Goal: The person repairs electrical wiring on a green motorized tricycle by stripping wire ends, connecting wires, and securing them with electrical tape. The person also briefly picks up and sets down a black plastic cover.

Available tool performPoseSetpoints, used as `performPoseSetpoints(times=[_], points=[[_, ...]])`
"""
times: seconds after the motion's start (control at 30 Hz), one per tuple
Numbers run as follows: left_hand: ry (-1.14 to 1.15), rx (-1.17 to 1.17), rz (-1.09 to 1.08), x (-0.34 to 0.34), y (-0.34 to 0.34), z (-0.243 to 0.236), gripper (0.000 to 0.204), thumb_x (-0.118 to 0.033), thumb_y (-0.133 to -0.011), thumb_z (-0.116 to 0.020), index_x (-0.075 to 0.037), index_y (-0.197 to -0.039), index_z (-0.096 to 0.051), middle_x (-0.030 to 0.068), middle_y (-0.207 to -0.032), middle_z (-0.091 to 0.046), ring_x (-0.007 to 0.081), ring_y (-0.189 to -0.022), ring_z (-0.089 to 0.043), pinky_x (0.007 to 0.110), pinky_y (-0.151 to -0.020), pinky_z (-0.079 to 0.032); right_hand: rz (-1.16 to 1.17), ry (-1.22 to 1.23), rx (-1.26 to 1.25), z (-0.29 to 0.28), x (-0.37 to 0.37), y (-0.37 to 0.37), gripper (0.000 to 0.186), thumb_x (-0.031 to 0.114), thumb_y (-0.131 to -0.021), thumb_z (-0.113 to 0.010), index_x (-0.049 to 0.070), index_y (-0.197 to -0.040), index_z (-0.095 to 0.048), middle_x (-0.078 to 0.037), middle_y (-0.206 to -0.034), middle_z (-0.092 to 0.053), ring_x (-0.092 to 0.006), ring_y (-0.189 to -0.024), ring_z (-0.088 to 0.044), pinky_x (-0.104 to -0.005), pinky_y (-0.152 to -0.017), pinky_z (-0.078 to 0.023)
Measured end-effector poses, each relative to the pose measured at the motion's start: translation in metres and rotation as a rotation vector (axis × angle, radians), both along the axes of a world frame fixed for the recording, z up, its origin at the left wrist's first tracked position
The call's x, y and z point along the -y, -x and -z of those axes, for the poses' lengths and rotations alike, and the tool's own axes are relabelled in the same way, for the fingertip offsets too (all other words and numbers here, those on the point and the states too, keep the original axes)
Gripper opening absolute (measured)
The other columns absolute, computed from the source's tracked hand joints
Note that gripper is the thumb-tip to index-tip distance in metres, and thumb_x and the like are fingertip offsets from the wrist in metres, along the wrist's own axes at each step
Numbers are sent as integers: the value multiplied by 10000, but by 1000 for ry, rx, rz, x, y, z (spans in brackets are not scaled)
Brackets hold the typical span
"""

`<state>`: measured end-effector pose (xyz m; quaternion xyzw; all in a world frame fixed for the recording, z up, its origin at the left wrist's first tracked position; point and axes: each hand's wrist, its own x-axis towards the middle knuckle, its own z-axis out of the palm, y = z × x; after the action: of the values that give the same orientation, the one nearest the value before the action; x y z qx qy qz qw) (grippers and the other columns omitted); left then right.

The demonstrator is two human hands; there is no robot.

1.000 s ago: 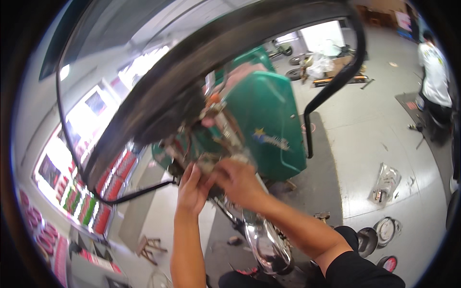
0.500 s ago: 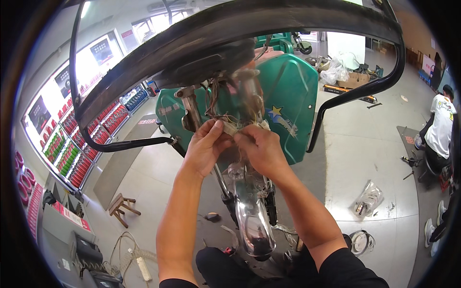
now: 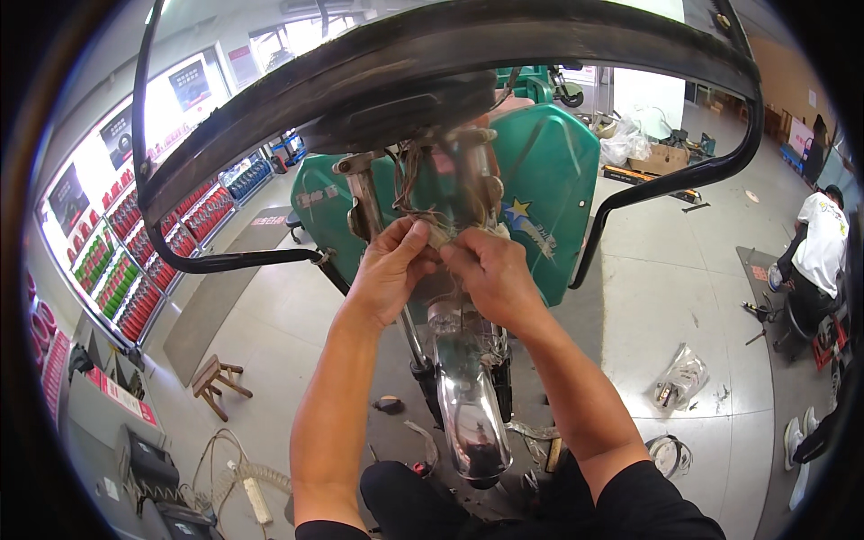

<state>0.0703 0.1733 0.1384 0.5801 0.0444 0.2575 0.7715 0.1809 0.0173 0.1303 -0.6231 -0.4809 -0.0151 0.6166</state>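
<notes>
In front of me is the front end of a green three-wheeled vehicle with its wiring exposed. My left hand (image 3: 389,270) is closed, thumb and fingers pinching an off-white wire connector (image 3: 437,236) from the left. On its other side my right hand (image 3: 495,277) is closed too, its fingers curled against the same piece. Thin brown and pale wires (image 3: 407,193) run down into it from above. Fingers cover most of the connector, so its details are hidden. Below both hands lie the fork and the shiny chrome front mudguard (image 3: 477,423).
A thick black bar frame (image 3: 468,45) arches over my hands, with green body panels (image 3: 549,193) behind. A wooden stool (image 3: 219,382) stands left, near cables and a power strip (image 3: 256,499). At right are a plastic bag (image 3: 681,376) and a seated person (image 3: 814,247).
My view has shifted slightly. Both hands stay at the connector, with small finger movements; the right hand's fingers have closed in a little around it.
</notes>
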Motion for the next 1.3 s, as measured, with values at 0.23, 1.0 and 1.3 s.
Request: performPoseSetpoints(times=[0.23,1.0,1.3], points=[[56,84,41,0,-1,8,216,-264,-1051,-675,-110,-1202,-679,-15,-1068,-728,86,-910,-673,254,-791,-538,60,-82,95,2,-5,8,187,163,-944,-726,-16,-913,-687,-185,-809,-689,-321,-723,-686,-402,-655,-508],[-88,-217,-95,6,1,-21,242,-219,-980,-754,-67,-1146,-664,14,-998,-713,128,-833,-738,224,-682,-579,242,-79,293,14,-12,5,170,160,-902,-740,24,-876,-642,-164,-874,-668,-411,-800,-683,-494,-699,-541],[-74,-177,-66,0,2,-13,231,-175,-973,-758,-80,-1164,-671,1,-1006,-713,120,-828,-732,218,-691,-579,275,24,417,16,-10,4,189,171,-887,-731,41,-936,-602,-144,-907,-651,-387,-809,-698,-499,-666,-562]])
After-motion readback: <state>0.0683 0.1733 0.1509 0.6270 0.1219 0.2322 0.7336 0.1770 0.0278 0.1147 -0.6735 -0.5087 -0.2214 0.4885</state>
